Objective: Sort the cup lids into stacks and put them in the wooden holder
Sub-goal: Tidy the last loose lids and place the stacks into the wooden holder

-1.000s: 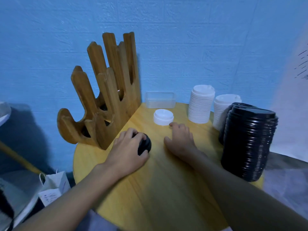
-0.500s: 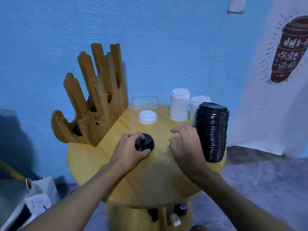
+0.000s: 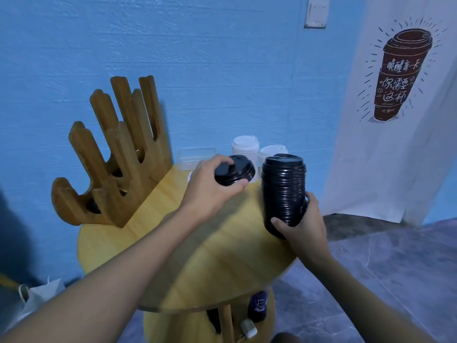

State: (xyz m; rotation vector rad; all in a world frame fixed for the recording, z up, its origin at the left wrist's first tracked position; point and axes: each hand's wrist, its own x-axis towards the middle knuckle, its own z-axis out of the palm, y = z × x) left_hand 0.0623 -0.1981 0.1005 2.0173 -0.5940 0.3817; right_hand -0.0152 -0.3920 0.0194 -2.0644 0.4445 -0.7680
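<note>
My left hand (image 3: 210, 186) grips a small pile of black lids (image 3: 235, 170), lifted above the round wooden table (image 3: 197, 256). Just right of it stands a tall stack of black lids (image 3: 284, 191) at the table's right edge; my right hand (image 3: 300, 226) grips its lower part. The wooden holder (image 3: 116, 157) stands at the table's back left, a dark lid showing low in one slot. Two white lid stacks (image 3: 244, 148) stand behind the black ones. A single white lid (image 3: 190, 176) is mostly hidden behind my left hand.
A clear plastic box (image 3: 195, 155) sits at the back against the blue wall. A white banner with a cup drawing (image 3: 400, 95) hangs on the right. Bottles (image 3: 258, 305) stand on a shelf under the table. A white paper bag (image 3: 42, 295) is on the floor, left.
My left hand lifted the black lids off the table and carried them right, toward the tall black stack. My right hand left the tabletop and took hold of that stack. The view pulled back.
</note>
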